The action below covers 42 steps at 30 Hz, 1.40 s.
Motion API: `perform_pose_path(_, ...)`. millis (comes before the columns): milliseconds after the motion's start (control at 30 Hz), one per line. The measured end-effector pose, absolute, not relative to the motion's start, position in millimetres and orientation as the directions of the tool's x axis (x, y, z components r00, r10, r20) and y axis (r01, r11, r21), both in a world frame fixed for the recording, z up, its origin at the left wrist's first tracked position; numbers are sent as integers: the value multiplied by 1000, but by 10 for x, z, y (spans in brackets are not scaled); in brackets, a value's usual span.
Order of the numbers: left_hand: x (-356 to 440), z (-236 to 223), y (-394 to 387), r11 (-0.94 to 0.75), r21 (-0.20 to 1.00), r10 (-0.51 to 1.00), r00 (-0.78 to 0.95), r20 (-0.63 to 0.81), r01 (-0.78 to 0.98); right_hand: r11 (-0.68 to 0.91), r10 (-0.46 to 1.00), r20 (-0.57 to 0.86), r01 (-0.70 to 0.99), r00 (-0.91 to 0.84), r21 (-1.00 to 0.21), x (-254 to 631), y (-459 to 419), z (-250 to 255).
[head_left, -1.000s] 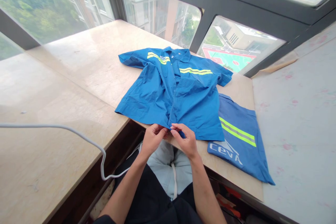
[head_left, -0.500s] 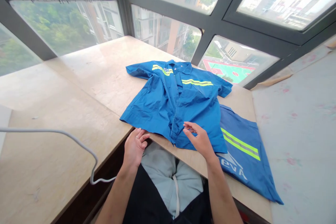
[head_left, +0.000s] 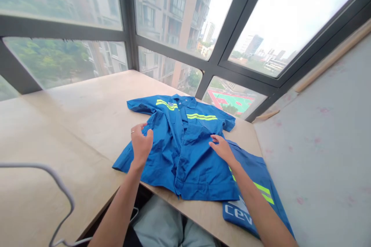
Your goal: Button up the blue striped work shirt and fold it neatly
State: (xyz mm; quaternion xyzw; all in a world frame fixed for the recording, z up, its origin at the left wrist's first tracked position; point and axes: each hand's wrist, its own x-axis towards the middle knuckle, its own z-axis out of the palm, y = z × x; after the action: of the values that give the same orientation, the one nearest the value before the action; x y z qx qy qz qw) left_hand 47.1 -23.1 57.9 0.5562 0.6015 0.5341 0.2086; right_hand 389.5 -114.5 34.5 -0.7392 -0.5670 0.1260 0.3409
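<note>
A blue short-sleeved work shirt (head_left: 193,158) with yellow-and-grey reflective stripes lies spread on the wooden surface, collar toward the windows and hem near the front edge. Over its left side is my left hand (head_left: 141,143), thumb apart from the bent fingers, a ring on one finger. My right hand (head_left: 222,148) is over the shirt's right side, fingers slightly curled with a gap to the thumb. Neither hand grips the cloth; whether the fingertips touch it I cannot tell. Partly under the shirt and my right forearm lies a folded blue garment (head_left: 246,154) with similar stripes and white lettering.
A white cable (head_left: 59,183) curves across the wooden surface (head_left: 72,135) on the left. Grey-framed windows (head_left: 131,56) border the back, and a papered wall (head_left: 313,154) stands at the right. My legs (head_left: 158,220) are below the front edge.
Both hands have moved forward from near the hem to over the shirt's sides, my left hand farther. The view has tilted up, showing more of the windows. The shirt still lies spread out.
</note>
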Motion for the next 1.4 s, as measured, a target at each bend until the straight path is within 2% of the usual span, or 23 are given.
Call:
perform_pose_path(167,646,428,529,-296,615,922,51,384,731,-122,937,232,869,259,-479,4093,-697,362)
perform_pose_path(267,702,350,849,-354,478,919,204,338,804,-66,956,245,932,161,-357,4095,-457,347)
perform_pose_path(400,810,342,1212,-413,307,899,330,287,858,-3,984,174,975,42,-221,4045,-124,312)
perform_pose_path(567,950,410,1611,-444,249,889,458,-1,861,100,994,-29,982,-106,-163,4078,153,291)
perform_pose_path(600,963,423,1665,-437,244,889,458,-31,866,111,993,-26,981,-116,-158,4097,169,293)
perform_pose_path(667,974,448,1738,-378,246,923,382,32,892,92,992,103,984,-77,-150,4141,163,298)
perform_pose_path(767,975,481,1784,-243,291,954,174,244,925,23,928,369,982,48,-186,4227,105,281)
perform_pose_path(833,984,488,1813,-253,263,943,176,284,931,67,937,348,963,29,-261,4308,76,249)
perform_pose_path(933,1010,460,1921,-352,154,925,318,210,923,246,968,152,856,-198,-454,4450,122,204)
perform_pose_path(1000,1017,420,2042,-362,165,930,343,130,917,279,958,112,765,-264,-580,4523,238,200)
perform_pose_path(1100,976,356,2256,-273,244,955,293,-49,930,197,980,148,690,-130,-696,4524,527,226)
perform_pose_path(1167,925,321,2383,-229,204,961,255,-108,952,96,991,135,685,4,-722,4436,754,241)
perform_pose_path(1233,884,299,2477,-247,153,957,265,-116,957,-43,993,57,756,106,-653,4297,966,244)
perform_pose_path(1300,872,295,2529,-272,171,949,294,-117,947,-127,991,-29,875,129,-468,4140,1136,237)
perform_pose_path(1400,893,334,2544,-235,248,961,264,-88,940,-164,983,-107,970,146,-177,3950,1296,221)
